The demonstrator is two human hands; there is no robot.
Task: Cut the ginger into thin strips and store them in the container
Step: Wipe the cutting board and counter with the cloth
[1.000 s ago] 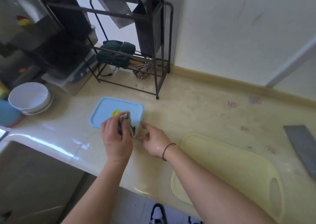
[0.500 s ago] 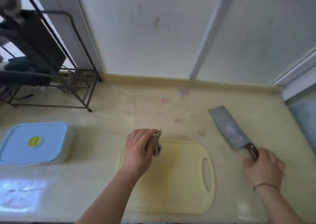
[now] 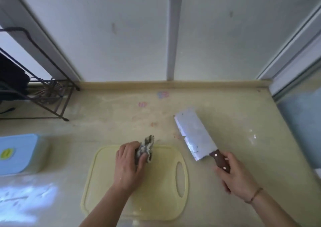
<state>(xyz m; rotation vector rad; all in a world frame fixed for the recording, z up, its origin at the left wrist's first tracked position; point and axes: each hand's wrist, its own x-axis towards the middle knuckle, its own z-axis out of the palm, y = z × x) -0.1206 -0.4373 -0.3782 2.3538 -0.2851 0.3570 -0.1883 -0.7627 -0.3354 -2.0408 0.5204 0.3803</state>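
Note:
My left hand (image 3: 128,164) grips a crumpled grey patterned cloth (image 3: 145,148) over the far edge of the pale yellow cutting board (image 3: 156,197). My right hand (image 3: 234,173) holds the wooden handle of a cleaver (image 3: 194,134), whose broad blade points away and to the left, just right of the board. A container with a blue lid (image 3: 19,154) and a yellow-green sticker sits shut at the far left. No ginger shows anywhere.
A dark wire rack (image 3: 43,94) stands at the back left against the wall. The cream counter (image 3: 243,122) carries faint coloured stains behind the board. Its right edge meets a glass panel (image 3: 302,122). Bright glare lies on the counter front left.
The view swung right, away from the container. My left hand carried the cloth from the lid to the board. My right hand reached the cleaver, took its handle and shifted it nearer the board.

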